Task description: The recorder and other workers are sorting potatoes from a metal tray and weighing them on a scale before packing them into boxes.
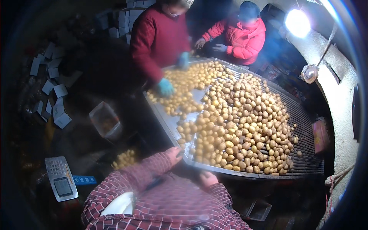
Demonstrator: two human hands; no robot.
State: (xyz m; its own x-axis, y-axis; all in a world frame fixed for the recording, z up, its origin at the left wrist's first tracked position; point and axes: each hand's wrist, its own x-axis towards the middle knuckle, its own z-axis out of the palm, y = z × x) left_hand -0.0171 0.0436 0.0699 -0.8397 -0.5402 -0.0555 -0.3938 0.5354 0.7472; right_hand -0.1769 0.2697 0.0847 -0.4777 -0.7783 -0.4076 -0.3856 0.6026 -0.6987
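Observation:
A large metal sorting table [164,124] with a raised rim spreads out in front of me. Potatoes [253,126] lie heaped over its slatted part, and smaller ones are spread on the smooth sheet at its left. My left hand [174,155] is at the table's near left corner, against or just beside the rim. Below the near rim is my right hand [208,178], its fingers partly hidden by the edge. No potato shows in either hand. The finger positions are too blurred to make out fully.
A person in a dark red top reaches over the table with teal gloves [166,87]. Behind stands another person in a red jacket [244,40]. At left are a scale [61,178], a clear bin [105,119] and white cartons [60,112]. A lit bulb [297,23] hangs at right.

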